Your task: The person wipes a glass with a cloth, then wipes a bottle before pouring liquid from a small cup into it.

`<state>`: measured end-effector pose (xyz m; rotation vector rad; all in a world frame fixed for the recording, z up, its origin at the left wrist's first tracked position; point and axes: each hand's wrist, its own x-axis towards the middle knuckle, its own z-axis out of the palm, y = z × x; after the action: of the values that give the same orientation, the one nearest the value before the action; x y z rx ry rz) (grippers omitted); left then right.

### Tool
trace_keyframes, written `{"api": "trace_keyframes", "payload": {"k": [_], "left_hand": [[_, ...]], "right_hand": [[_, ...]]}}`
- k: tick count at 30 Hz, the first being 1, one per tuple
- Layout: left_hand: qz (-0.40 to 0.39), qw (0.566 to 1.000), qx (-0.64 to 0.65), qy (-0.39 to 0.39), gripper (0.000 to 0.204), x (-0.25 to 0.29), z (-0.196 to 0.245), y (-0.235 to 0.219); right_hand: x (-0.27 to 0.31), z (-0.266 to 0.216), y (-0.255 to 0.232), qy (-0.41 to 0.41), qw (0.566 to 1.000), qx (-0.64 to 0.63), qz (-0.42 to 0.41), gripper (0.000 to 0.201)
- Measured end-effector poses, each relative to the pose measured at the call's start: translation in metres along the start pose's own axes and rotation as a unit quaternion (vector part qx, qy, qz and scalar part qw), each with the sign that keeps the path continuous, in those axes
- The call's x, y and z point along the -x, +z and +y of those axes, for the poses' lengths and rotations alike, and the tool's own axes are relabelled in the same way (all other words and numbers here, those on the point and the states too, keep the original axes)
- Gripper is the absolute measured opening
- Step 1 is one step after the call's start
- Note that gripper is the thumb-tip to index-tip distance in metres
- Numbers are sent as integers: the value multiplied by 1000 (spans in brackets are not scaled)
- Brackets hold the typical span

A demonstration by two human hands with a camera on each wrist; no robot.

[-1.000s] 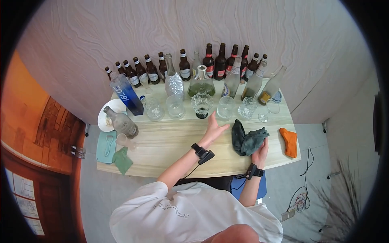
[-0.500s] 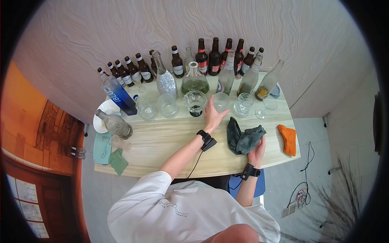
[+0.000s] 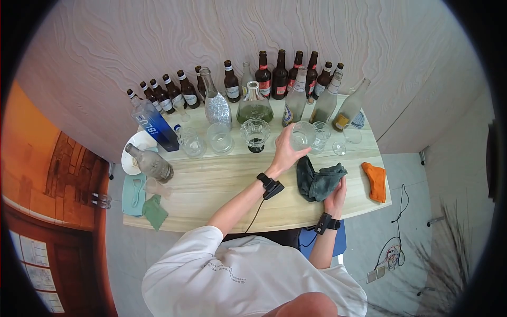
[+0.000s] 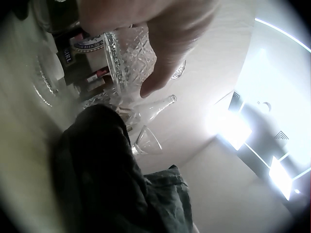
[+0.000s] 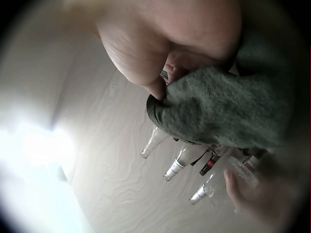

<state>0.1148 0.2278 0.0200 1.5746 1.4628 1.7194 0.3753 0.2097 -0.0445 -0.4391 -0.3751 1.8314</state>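
My left hand (image 3: 289, 153) grips a clear cut-glass tumbler (image 3: 303, 137), fingers and thumb wrapped about its sides. In the left wrist view the tumbler's diamond pattern (image 4: 133, 58) shows beside the thumb. A dark grey-green cloth (image 3: 320, 182) is in my right hand (image 3: 335, 198); the right wrist view shows thumb and fingers pinching the cloth's edge (image 5: 209, 107). Part of the cloth droops toward the table, to the right of and below the tumbler. Another patterned glass (image 3: 320, 136) stands just behind the held one, overlapped by it in the head view.
Glasses stand in a row, among them a scalloped one (image 3: 255, 132) and a tumbler (image 3: 219, 138). Behind are a decanter (image 3: 254, 112) and several bottles. A grey bottle (image 3: 153, 164) and green cloth (image 3: 155, 212) lie left; a small stemmed glass (image 3: 339, 148) and orange cloth (image 3: 374, 182) are right.
The left hand has reached forward to the tumbler, taken hold of it, and brought it off its spot toward the right and the cloth. The right hand keeps holding the cloth in place.
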Motion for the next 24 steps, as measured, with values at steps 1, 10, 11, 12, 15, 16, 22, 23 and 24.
{"api": "trace_keyframes", "payload": {"k": [1,10,11,12,15,16,22,23,24], "left_hand": [[-7,1000,-2,7,97,3,7,-3],[-44,998,39,39,89,54,87,-99],[-36,998,45,32,89,62,87,-112],[-28,998,51,26,90,69,86,-125],[5,999,34,22,95,92,75,-168],[10,998,66,-11,96,98,68,-182],[112,949,250,-157,92,130,51,-219],[132,941,260,-171,90,132,40,-216],[153,933,269,-185,90,134,27,-214]], "right_hand": [[1,0,1,1,1000,1,-8,43],[1,-1,7,9,999,33,-36,43],[-1,-1,5,9,999,36,-34,43],[-3,-1,5,10,999,40,-32,43],[-2,-1,9,6,999,53,-8,42],[-3,1,14,5,998,56,1,42],[7,31,81,-19,987,158,-27,37],[10,39,94,-22,985,171,-27,37],[18,51,118,-38,979,195,-34,32]]}}
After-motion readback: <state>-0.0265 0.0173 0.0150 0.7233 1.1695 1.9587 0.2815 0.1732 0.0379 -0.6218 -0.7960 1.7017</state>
